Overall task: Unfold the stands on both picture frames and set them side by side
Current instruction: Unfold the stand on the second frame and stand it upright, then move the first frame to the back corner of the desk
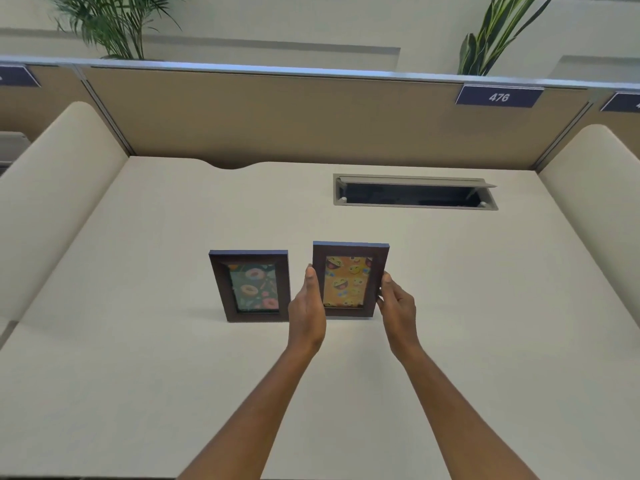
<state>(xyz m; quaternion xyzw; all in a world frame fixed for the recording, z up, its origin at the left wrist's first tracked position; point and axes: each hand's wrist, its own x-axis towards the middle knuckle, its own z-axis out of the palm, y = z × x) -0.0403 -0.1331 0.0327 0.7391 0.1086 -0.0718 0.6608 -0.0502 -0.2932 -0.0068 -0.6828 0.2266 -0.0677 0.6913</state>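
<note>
The head camera looks down on a wide, pale cream desk top [138, 341] with a faint woven texture, boxed in by rounded cream side dividers and a tan fabric back partition [277, 116] capped by a silver rail. A dark blue number plate reading 476 [499, 97] hangs from that rail on the right, and two green leafy plants [114, 26] rise behind it against a plain off-white wall. Set into the desk near the back is a grey rectangular cable hatch [415, 192] with its lid propped open (the inside is dark).

Near the middle of the desk stands a dark brown wooden picture frame with a doughnut print on green [250, 286], upright and free of either hand. Just to its right, nearly touching, is a second dark brown wooden frame with yellow smiley faces on orange [349, 280], also upright, its bottom edge at the desk surface.

The left hand [307, 311] presses flat, fingers straight, against the smiley frame's left edge. The right hand [398, 308] curls its fingers around the right edge, so the frame is gripped between the two hands. The stands behind both frames are hidden.
</note>
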